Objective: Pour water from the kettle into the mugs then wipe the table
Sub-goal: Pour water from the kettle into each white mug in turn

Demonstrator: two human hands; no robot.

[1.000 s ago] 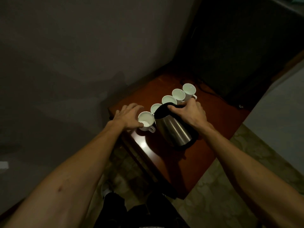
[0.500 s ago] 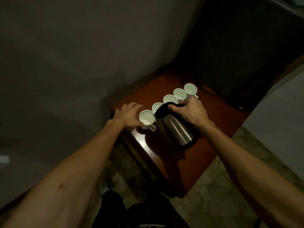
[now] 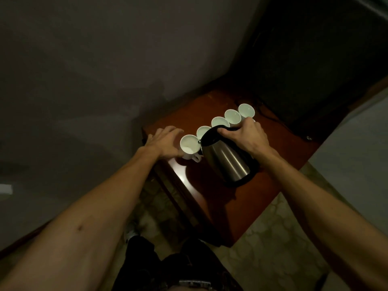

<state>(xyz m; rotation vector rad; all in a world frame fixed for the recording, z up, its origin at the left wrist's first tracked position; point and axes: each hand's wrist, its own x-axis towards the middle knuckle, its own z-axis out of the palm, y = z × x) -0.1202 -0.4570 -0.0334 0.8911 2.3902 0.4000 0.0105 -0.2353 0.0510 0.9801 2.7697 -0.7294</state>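
Since a second ago, almost nothing has moved: both hands sit in the same spots, and the kettle (image 3: 227, 159) leans over the nearest mug (image 3: 190, 144) as it did before.

The right hand (image 3: 246, 136) is wrapped tight around the black handle on top of the kettle. The shiny metal body hangs down below this hand and tips toward the other hand. The black spout end sits right at the rim of the nearest mug. I cannot see any water falling, as the room is too dark to tell.

The left hand (image 3: 165, 142) rests against the side of the nearest mug, the side away from the kettle. Its fingers are spread a little and lie flat on the surface (image 3: 273, 175), with the thumb side touching the mug. It steadies the mug but does not seem to close all the way around it.

Beyond the right hand, four more white mugs stand in a line that runs away from the person: the second mug (image 3: 203, 131) is just next to the first and partly hidden by the kettle top, then the third mug (image 3: 219, 122), the fourth mug (image 3: 232, 116) and the last mug (image 3: 246, 110). They all stand upright and close together. The right hand's knuckles are just in front of the last two.

The surface is dark red-brown wood. Below the arms is a pale patterned floor (image 3: 273, 238).
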